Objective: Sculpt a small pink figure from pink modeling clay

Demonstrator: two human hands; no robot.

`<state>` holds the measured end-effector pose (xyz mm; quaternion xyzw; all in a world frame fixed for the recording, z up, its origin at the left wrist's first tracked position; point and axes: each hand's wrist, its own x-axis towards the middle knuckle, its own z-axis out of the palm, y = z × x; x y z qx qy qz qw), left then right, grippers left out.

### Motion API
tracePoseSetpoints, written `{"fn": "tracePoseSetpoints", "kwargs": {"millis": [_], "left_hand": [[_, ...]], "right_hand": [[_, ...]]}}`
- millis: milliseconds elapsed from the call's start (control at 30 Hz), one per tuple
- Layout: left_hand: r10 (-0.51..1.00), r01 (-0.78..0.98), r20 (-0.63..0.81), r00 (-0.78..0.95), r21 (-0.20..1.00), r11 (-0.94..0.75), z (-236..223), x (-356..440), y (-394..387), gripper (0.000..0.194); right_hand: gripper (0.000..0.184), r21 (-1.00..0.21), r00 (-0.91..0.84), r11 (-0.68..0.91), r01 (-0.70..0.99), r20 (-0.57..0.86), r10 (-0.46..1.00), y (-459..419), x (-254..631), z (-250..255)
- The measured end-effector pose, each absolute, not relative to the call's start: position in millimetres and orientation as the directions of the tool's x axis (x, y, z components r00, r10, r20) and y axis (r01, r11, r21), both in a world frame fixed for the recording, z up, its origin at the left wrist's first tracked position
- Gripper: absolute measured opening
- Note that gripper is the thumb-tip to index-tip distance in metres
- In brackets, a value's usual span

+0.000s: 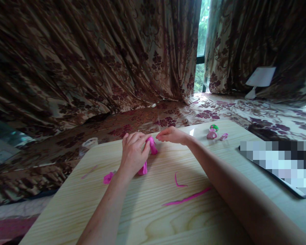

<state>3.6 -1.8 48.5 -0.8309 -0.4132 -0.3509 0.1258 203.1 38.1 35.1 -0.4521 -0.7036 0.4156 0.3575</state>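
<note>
Two flowered curtains (pixel 99 58), one window strip (pixel 204 27) between. One wooden table (pixel 153 228) in front. One flat item (pixel 277 166) at its right, pixelated, so any label there is unreadable from where I'm standing. One white lamp (pixel 261 76) behind. Two hands: left hand (pixel 134 149) has thumb and fingers pinching one pink lump (pixel 153 147) near the table's far edge; right hand (pixel 172 135) has fingers together just beside it (can't tell if anything's between the tips). Two more lumps: one (pixel 143 169) below the left hand, one (pixel 108 177) further left. Far right corner: one pale pink pot (pixel 212 134), one green ball (pixel 214 127), one pale ring (pixel 223 136). Two bright pink strips (pixel 187 198) between the forearms.
</note>
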Motion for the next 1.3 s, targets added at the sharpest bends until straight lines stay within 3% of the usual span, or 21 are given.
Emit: {"fn": "tracePoseSetpoints", "kwargs": {"millis": [300,467,833,1100,1300], "left_hand": [[0.608,0.781,0.676,0.417,0.075,-0.620,49,5,-1,0.023],[0.606,0.780,0.680,0.413,0.079,-0.621,48,5,0,0.028],[0.630,0.774,0.659,0.411,0.112,-0.623,50,5,-4,0.027],[0.628,0.783,0.671,0.394,0.113,-0.612,49,6,-4,0.024],[0.625,0.782,0.678,0.387,0.118,-0.612,48,5,-3,0.026]], "right_hand": [[0.020,-0.917,-0.440,0.287,0.278,0.144,0.886,32,189,36],[0.015,-0.915,-0.411,0.295,0.275,0.166,0.897,32,190,36],[0.016,-0.992,-0.408,0.088,0.093,0.042,0.912,33,201,45],[0.021,-0.969,-0.360,0.212,0.129,0.153,0.920,29,191,48],[0.020,-0.965,-0.350,0.215,0.148,0.152,0.924,29,193,51]]}}
